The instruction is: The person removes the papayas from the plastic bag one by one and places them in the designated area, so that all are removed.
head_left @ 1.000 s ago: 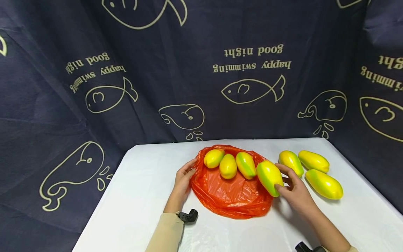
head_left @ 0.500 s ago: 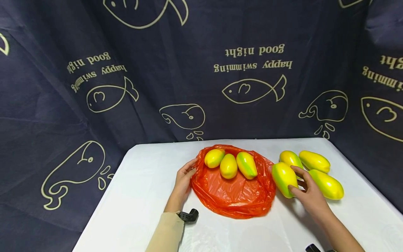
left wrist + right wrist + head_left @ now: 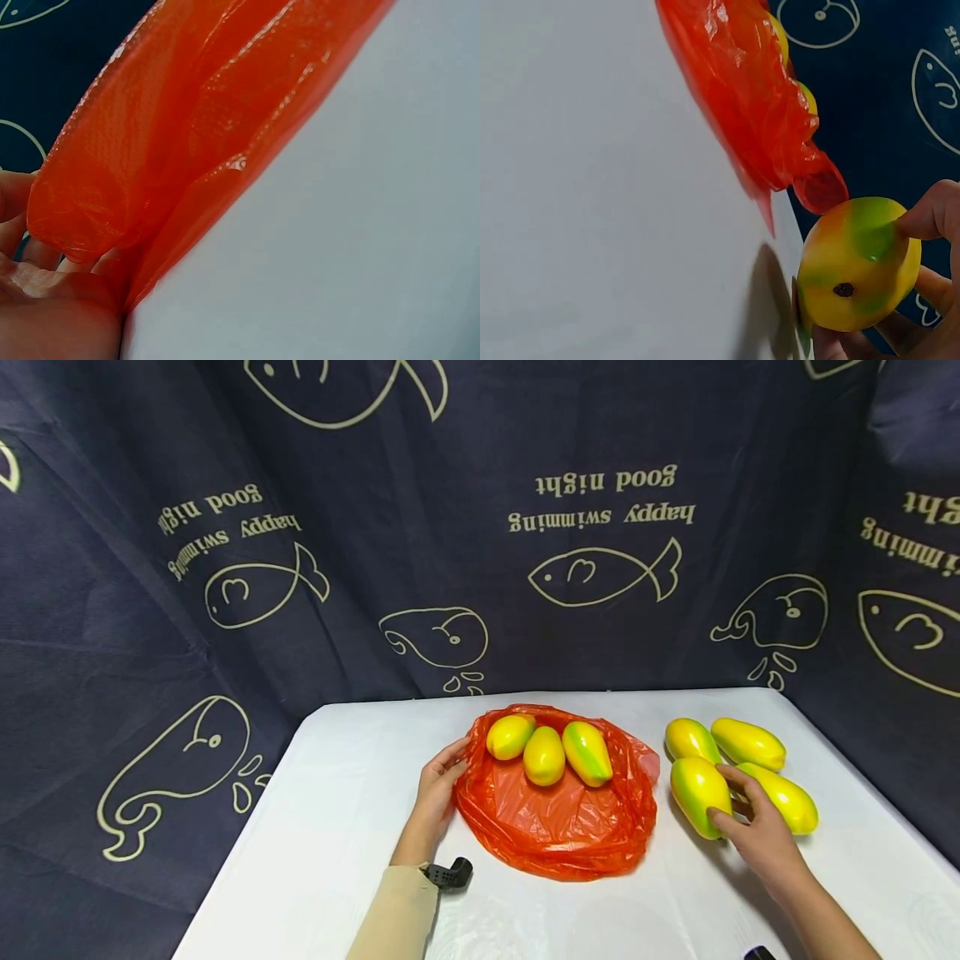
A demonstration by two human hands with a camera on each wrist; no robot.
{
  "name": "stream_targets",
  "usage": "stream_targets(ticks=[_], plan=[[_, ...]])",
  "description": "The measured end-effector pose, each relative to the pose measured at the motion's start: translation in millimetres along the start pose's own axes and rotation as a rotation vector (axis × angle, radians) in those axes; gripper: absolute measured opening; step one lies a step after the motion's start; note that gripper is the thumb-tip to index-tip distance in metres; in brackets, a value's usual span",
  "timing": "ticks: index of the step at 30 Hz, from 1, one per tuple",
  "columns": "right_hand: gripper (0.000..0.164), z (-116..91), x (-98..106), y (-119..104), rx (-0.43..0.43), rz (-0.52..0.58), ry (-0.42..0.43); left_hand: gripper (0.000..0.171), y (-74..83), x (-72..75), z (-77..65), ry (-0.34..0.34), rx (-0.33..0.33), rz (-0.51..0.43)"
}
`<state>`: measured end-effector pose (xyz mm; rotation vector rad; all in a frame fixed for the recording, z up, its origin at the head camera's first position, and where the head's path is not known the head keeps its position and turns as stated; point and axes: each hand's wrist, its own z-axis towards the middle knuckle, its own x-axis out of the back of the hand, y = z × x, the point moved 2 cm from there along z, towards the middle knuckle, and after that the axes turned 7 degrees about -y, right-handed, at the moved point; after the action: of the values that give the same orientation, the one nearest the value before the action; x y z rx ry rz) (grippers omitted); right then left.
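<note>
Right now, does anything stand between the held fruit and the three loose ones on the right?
Nothing visible stands between the held fruit and the left loose fruit; in the head view, the right hand comes between it and the front loose fruit.

Seven fruits (image 3: 699, 796), one bag (image 3: 558, 831), two hands (image 3: 437, 787) appear.

The right hand (image 3: 939, 291) grips a yellow-green fruit (image 3: 855, 264) near a red bag (image 3: 742, 90).

Your left sleeve (image 3: 396, 912) is plain beige; past its edge you wear a black strap (image 3: 433, 875) dotted with small holes, bearing a stubby, round-ended black camera (image 3: 456, 872); by your right forearm (image 3: 828, 910) shows another black piece (image 3: 760, 953), mostly cut off
</note>
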<state>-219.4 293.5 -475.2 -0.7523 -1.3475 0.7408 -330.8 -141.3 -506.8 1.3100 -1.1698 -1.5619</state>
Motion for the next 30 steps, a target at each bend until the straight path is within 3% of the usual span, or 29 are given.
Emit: stream_targets(ticks=[30], plan=[[0.071, -8, 9, 16, -0.056, -0.131, 0.021, 0.044, -0.8, 0.9, 0.0, -0.013, -0.012, 0.004]])
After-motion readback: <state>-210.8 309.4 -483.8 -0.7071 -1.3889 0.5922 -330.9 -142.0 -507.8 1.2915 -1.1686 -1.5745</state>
